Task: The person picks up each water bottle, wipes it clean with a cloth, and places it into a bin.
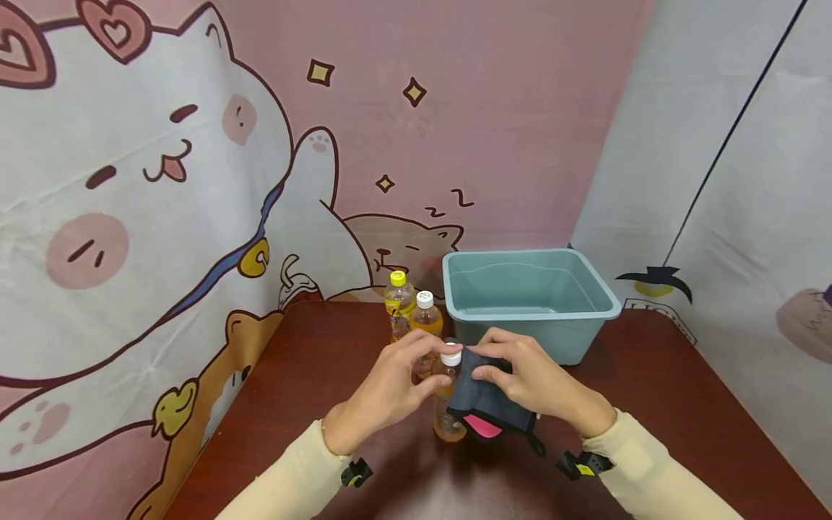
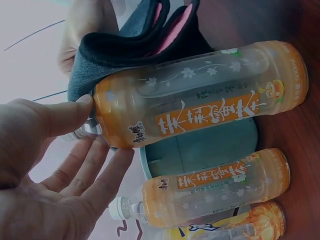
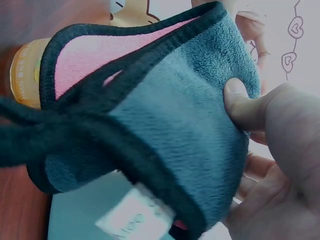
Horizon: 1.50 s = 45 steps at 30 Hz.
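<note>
Left hand: my left hand (image 1: 390,390) holds the near bottle (image 1: 447,397) at its neck, thumb and fingertips pinched just under the white cap; the other fingers stay loose and almost straight.
Right hand: my right hand (image 1: 529,379) grips the folded cloth (image 1: 484,408), thumb on the outer face and fingers behind, and presses it against the right side of the bottle.
Where: the bottle stands upright near the middle of the table (image 1: 682,419), a little toward the near edge. Two more bottles (image 1: 416,314) stand just behind it, and a blue tub (image 1: 529,300) sits at the far edge, right of them.
Handling, bottle: I judge it light and stiff enough, thin clear plastic with some orange drink inside. The smooth wall can slip, so the neck under the cap is the good place to hold.
Handling, cloth: soft and fluffy, grey outside, pink inside, with a black border. It bends easily, so I must pinch it through the folded layers.
Head view only: shows both hands, the table and the tub together.
Left wrist view only: shows the label (image 2: 210,115) and the liquid in the bottle.
Right wrist view only: shows the white tag (image 3: 132,215) and the loop (image 3: 30,137) of the cloth.
</note>
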### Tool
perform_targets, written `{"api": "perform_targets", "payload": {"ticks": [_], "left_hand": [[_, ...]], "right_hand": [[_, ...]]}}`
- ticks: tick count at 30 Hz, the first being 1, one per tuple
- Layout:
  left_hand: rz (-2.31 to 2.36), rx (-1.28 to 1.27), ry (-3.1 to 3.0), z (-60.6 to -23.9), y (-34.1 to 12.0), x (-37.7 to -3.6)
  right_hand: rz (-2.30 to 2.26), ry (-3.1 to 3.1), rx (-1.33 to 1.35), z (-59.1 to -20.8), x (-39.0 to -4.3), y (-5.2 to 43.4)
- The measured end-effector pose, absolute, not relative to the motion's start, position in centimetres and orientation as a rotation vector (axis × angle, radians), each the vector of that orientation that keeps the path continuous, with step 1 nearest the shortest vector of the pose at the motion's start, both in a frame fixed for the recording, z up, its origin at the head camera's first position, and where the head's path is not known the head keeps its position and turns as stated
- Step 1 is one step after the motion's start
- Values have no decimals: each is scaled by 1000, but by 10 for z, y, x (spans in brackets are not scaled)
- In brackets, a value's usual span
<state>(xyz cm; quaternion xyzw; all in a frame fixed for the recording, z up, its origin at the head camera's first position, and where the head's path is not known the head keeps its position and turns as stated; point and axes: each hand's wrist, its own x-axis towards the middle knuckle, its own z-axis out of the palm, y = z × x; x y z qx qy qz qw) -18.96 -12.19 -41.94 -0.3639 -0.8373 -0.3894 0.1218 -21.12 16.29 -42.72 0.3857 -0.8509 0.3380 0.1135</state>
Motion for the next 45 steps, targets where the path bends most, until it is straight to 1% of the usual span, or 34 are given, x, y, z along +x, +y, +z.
{"api": "perform_targets", "payload": {"ticks": [9,19,28,36,45], "left_hand": [[-1156,-1059,-2449,-418,-121,-187],[-1144,-1059,-2441,-421,-121,-187],[-1123,-1057,-2403,-422,-121,-187],[-1138,-1056,-2428,-422,-121,-186],[-1140,-1066,-2417,-422,-122,-186]], "right_hand": [[921,-2624,1154,-439,-217,169],[826,-2752,1266,-468,-225,168],[635,-2805,1336,-494,-228,161],[778,-2894,1319,-502,-229,161],[921,-2832,1286,-500,-228,163]]}}
